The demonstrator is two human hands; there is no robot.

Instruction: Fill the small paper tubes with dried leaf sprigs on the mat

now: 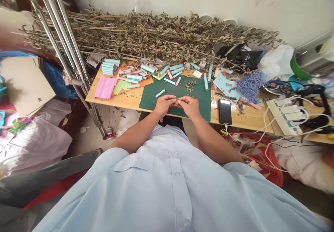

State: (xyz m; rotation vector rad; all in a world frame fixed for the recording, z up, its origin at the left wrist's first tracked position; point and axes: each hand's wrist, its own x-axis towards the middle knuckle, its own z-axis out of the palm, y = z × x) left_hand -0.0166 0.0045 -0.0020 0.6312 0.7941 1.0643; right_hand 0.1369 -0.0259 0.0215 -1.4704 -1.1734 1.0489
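Over the near edge of a dark green cutting mat (151, 99), my left hand (165, 104) and my right hand (190, 105) meet fingertip to fingertip. Both are closed in a pinch on a small brownish bit of dried plant (176, 101), mostly covered by the fingers. Just beyond my left hand lies a light blue paper roll (160, 93). Farther up the mat are another blue roll (169, 81), a pink roll (178, 81) and a small heap of dried plant shreds (191, 85).
Long dried plant stalks (156, 33) span the back. Stacked blue rolls (111, 66) and pink paper (105, 87) lie left. To the right are a phone (225, 112), blue yarn (251, 86) and a power strip (284, 115) with cables. A metal tripod (65, 44) stands left.
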